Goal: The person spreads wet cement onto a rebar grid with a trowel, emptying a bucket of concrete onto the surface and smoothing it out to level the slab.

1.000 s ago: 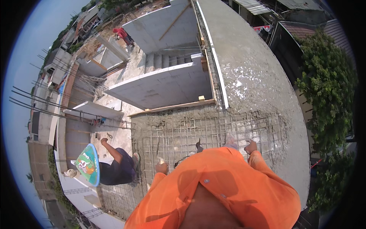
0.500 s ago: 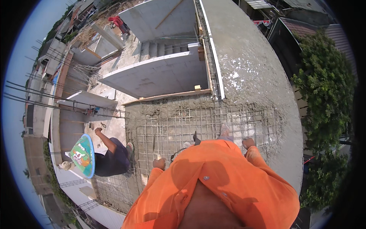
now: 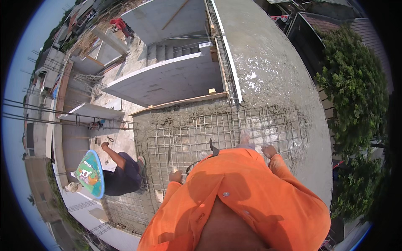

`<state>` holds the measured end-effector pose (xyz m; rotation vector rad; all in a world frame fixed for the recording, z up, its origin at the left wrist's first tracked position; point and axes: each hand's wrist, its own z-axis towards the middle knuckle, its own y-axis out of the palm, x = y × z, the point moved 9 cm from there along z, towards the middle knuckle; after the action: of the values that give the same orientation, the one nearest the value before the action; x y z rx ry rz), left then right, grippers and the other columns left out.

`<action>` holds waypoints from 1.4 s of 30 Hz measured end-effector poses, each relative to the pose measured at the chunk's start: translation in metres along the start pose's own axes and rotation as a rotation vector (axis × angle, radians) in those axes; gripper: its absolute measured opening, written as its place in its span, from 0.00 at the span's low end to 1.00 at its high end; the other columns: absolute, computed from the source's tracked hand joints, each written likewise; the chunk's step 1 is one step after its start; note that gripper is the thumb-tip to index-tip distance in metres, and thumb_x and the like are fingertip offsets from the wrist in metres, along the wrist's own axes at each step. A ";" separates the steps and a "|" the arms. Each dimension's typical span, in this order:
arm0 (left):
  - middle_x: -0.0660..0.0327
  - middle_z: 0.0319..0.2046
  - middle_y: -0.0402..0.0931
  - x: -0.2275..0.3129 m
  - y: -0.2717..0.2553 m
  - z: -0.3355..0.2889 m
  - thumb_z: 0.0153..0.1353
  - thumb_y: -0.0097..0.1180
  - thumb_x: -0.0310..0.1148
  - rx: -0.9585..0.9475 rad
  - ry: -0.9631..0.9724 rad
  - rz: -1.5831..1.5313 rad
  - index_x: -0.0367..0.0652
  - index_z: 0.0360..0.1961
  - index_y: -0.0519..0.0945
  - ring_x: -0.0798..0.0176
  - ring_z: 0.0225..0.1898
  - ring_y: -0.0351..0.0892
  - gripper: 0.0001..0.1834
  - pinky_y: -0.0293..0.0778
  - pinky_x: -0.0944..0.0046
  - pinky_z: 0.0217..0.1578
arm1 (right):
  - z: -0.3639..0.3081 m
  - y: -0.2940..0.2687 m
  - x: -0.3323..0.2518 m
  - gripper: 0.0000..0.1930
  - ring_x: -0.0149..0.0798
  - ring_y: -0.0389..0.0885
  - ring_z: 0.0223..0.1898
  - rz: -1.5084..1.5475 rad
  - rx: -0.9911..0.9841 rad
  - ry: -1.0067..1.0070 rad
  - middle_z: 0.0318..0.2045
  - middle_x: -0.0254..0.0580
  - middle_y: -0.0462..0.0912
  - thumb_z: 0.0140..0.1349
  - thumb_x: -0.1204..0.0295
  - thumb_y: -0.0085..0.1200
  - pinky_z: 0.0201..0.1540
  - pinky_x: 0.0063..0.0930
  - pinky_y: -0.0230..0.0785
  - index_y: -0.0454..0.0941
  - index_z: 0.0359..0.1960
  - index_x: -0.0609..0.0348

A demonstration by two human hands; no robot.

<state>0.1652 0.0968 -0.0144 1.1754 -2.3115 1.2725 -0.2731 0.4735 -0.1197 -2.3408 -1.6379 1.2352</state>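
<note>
My left hand [image 3: 176, 176] is closed around the pale handle of a trowel [image 3: 169, 154], whose thin dark blade shows nearly edge-on above the steel mesh [image 3: 188, 140]. Held low beside my orange shirt, my right hand [image 3: 269, 151] has loosely parted fingers and nothing visible in it. Below it lie reinforcing bars partly sunk in wet grey concrete [image 3: 268, 79]. One of my feet [image 3: 244, 136] stands among the bars, smeared with concrete. A dark strap-like thing [image 3: 213, 147] sticks out in front of my shirt; its kind is unclear.
At left, a person in a painted conical hat [image 3: 90, 173] bends beside the mesh. Ahead, a timber-edged opening [image 3: 180, 104] drops to a stairwell [image 3: 167, 52]. Long bars [image 3: 37, 111] jut out at left. The slab's right edge falls away toward trees [image 3: 354, 96]. Another person in red [image 3: 120, 26] is far off.
The view has shifted slightly, so the walls and slab sit a little further left and up. My right hand has risen slightly and moved inward. My left hand keeps the trowel.
</note>
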 end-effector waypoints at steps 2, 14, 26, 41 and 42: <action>0.62 0.11 0.66 0.004 0.000 0.001 0.40 0.57 0.29 0.034 0.014 0.025 0.39 0.16 0.71 0.66 0.10 0.64 0.08 0.58 0.62 0.12 | 0.001 0.000 0.001 0.20 0.43 0.77 0.46 -0.045 0.011 -0.031 0.41 0.50 0.80 0.48 0.67 0.50 0.49 0.29 0.66 0.77 0.44 0.62; 0.62 0.10 0.66 -0.001 0.013 0.012 0.40 0.57 0.28 -0.049 -0.051 0.035 0.38 0.15 0.71 0.67 0.10 0.64 0.07 0.59 0.63 0.11 | -0.007 0.006 0.009 0.20 0.39 0.78 0.44 0.013 -0.001 0.059 0.40 0.48 0.81 0.48 0.69 0.52 0.48 0.27 0.66 0.77 0.44 0.63; 0.60 0.11 0.68 -0.044 0.029 0.072 0.41 0.57 0.28 -0.194 0.006 -0.107 0.35 0.16 0.74 0.66 0.11 0.65 0.07 0.59 0.62 0.12 | 0.002 0.003 -0.013 0.19 0.38 0.77 0.43 -0.014 -0.024 0.062 0.39 0.46 0.81 0.49 0.69 0.51 0.48 0.27 0.65 0.77 0.44 0.64; 0.59 0.13 0.69 -0.026 0.033 0.049 0.42 0.57 0.30 -0.237 -0.021 0.003 0.36 0.16 0.72 0.65 0.14 0.67 0.09 0.61 0.61 0.15 | 0.012 0.006 0.000 0.18 0.38 0.77 0.43 0.025 -0.007 0.038 0.39 0.46 0.81 0.48 0.71 0.52 0.48 0.27 0.65 0.78 0.41 0.65; 0.59 0.13 0.69 -0.023 0.035 0.045 0.42 0.57 0.30 -0.222 -0.011 0.059 0.37 0.16 0.72 0.65 0.14 0.67 0.09 0.61 0.61 0.15 | 0.013 0.004 0.003 0.18 0.39 0.77 0.44 -0.008 0.006 -0.002 0.40 0.46 0.81 0.47 0.71 0.52 0.49 0.27 0.65 0.78 0.42 0.65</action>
<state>0.1604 0.0833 -0.0744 1.0501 -2.4367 0.9980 -0.2775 0.4690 -0.1318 -2.3279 -1.6409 1.2401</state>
